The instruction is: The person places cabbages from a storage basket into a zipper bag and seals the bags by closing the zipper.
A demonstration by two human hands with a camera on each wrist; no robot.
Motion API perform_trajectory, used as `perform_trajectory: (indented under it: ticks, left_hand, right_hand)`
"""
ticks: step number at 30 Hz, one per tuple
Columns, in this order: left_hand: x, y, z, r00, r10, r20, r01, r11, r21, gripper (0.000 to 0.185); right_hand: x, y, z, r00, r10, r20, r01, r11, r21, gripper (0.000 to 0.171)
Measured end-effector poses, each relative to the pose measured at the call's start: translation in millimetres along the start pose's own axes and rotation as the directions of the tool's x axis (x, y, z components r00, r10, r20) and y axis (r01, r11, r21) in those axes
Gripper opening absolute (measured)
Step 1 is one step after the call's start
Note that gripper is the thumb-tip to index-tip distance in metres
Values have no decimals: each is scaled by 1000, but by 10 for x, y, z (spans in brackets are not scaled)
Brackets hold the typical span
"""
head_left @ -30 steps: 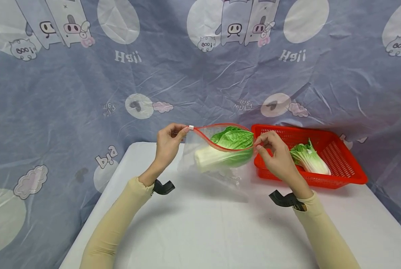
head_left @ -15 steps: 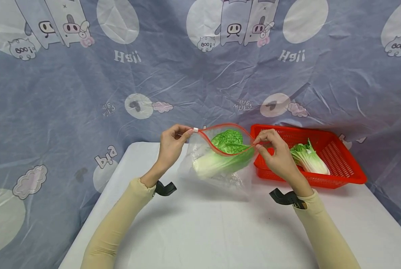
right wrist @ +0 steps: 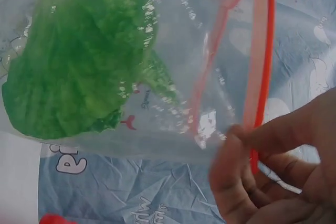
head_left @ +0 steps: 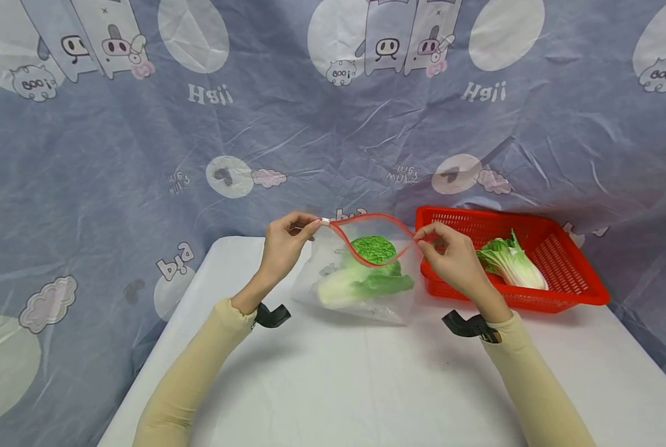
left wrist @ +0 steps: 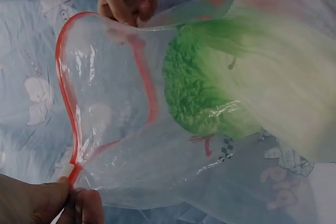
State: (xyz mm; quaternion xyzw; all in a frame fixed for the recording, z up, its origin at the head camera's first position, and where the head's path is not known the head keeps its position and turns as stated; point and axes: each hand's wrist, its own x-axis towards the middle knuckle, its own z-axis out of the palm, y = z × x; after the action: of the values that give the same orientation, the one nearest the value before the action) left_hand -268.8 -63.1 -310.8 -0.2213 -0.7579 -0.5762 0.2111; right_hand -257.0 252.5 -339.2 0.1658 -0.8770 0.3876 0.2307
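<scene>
Left hand: the left hand (head_left: 281, 243) pinched the small white slider tab (head_left: 324, 220) at the bag's 9 o'clock corner.
Right hand: the right hand (head_left: 451, 257) pinched the opposite end of the red zip strip (head_left: 366, 217) at 3 o'clock.
Bag: the clear, crinkly plastic zip bag (head_left: 355, 292) hung between both hands, mouth gaping, its bottom resting on the white desk (head_left: 366, 385).
Contents: a crinkled green-leaved, white-stemmed napa cabbage (head_left: 360, 276) lay inside.
Basket: at 3 o'clock of the bag, a red perforated plastic basket (head_left: 573, 273) held a second cabbage (head_left: 511, 264).
</scene>
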Motion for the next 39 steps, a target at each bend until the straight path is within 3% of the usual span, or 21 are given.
perform_trajectory:
  ticks: [3, 6, 10, 13, 16, 18, 20, 22, 25, 29, 33, 36, 39]
  left_hand:
    - [39, -86, -71, 999, 14, -35, -15, 1000, -16, 17]
    - [96, -241, -146, 997, 9, -74, -12, 999, -31, 19]
    - [156, -405, -238, 987, 33, -160, -35, 999, -6, 20]
    - [136, -438, -275, 962, 135, -238, -117, 989, 88, 19]
    - [56, -445, -233, 927, 282, -249, -227, 947, 228, 16]
    - [-28, -437, -163, 909, 367, -196, -294, 900, 322, 13]
    - [-128, -424, -76, 906, 406, -117, -341, 866, 367, 9]
    - [-241, -408, 11, 908, 418, -36, -374, 845, 382, 6]
    - [-425, -367, 131, 909, 412, 70, -407, 835, 370, 3]
    - [-661, -247, 271, 908, 369, 199, -416, 850, 322, 6]
    - [-833, -98, 386, 906, 275, 323, -371, 883, 288, 10]
    - [-882, -11, 457, 904, 168, 392, -295, 911, 289, 10]
    - [-787, 49, 504, 898, 20, 439, -169, 938, 302, 15]
  right_hand:
    - [64, -16, 37, 997, 69, 42, -72, 994, 76, 9]
    - [160, -28, 103, 994, 86, 62, -94, 985, 142, 15]
    - [306, -66, 254, 995, 94, 31, -98, 986, 134, 26]
    - [394, -83, 408, 994, 103, 23, -106, 984, 141, 34]
    - [444, -47, 569, 995, 86, 56, -95, 978, 184, 32]
    - [453, 9, 669, 994, 68, 88, -85, 975, 206, 31]
    - [442, 84, 753, 993, 58, 107, -79, 976, 202, 31]
    - [415, 164, 816, 991, 65, 117, -87, 976, 198, 30]
    - [366, 267, 870, 989, 80, 121, -102, 977, 188, 28]
    - [309, 358, 886, 987, 102, 122, -124, 974, 191, 24]
    - [260, 409, 874, 986, 104, 127, -130, 968, 214, 20]
    - [221, 430, 867, 987, 96, 127, -122, 967, 223, 18]
    - [185, 380, 840, 988, 85, 130, -114, 967, 229, 18]
